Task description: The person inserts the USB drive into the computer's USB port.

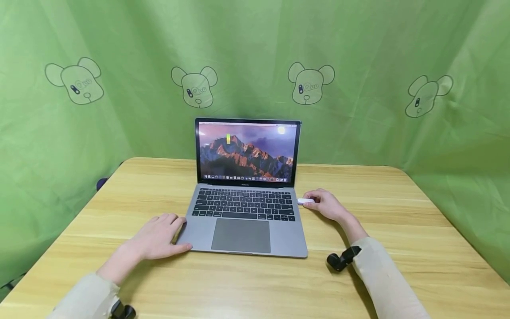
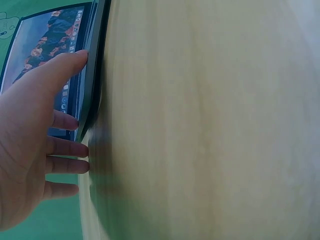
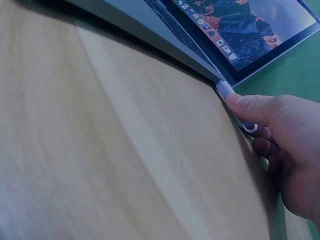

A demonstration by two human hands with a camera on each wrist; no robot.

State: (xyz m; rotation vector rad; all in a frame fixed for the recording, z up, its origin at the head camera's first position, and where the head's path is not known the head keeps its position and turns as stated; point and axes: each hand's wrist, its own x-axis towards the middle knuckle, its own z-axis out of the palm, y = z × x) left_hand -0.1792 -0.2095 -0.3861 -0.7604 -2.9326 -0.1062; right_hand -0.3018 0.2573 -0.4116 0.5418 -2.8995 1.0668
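An unfolded grey laptop (image 1: 241, 234) faces me on the wooden table, its screen lit with a mountain picture. At its right side, level with the keyboard, my right hand (image 1: 326, 204) pinches a small white USB stick (image 1: 305, 201) between thumb and fingers. The stick (image 3: 225, 90) meets the laptop's side edge in the right wrist view; whether its plug sits in a port I cannot tell. My left hand (image 1: 159, 237) rests at the laptop's front left corner. Its thumb touches the front edge, and its fairly straight fingers lie along the left side.
The wooden table (image 1: 255, 288) stretches to both sides and in front of the laptop. Behind it hangs a green curtain (image 1: 247, 40) printed with mouse heads. A black wrist camera (image 1: 342, 259) is strapped to my right sleeve, another (image 1: 122, 310) to my left.
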